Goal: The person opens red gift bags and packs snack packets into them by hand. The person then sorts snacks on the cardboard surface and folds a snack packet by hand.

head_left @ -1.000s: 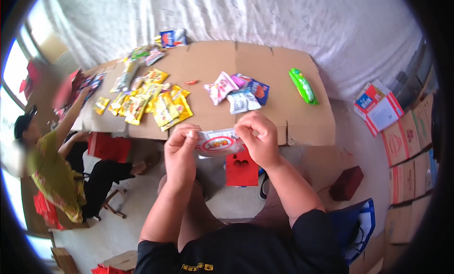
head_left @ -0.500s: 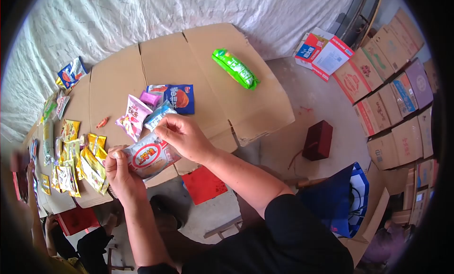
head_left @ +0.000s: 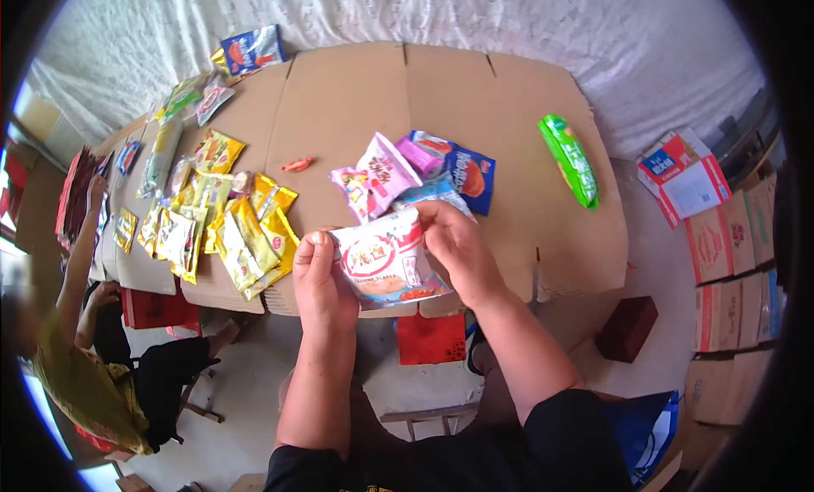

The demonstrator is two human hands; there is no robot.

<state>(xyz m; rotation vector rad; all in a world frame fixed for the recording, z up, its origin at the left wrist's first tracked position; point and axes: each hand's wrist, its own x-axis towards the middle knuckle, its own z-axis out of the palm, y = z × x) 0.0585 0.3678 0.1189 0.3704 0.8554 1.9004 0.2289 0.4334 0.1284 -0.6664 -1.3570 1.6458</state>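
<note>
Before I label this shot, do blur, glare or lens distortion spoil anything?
Head view: the lens bows the far edge of the table and blackens the corners; glare washes out patches at far left; the head of the co-worker is smeared; the packet is fairly sharp, its smallest print unreadable.

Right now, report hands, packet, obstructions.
Left hand and right hand gripping white snack packet by its sides. Packet held flat-faced, print showing. Pink packet just beyond; nothing covering its front.

Bright green elongated packet (head_left: pixel 569 162)

Packets (head_left: pixel 243 253) on cardboard (head_left: pixel 339 93) — boxes (head_left: pixel 712 248) at right, apparently on floor (head_left: pixel 543 365).
</note>
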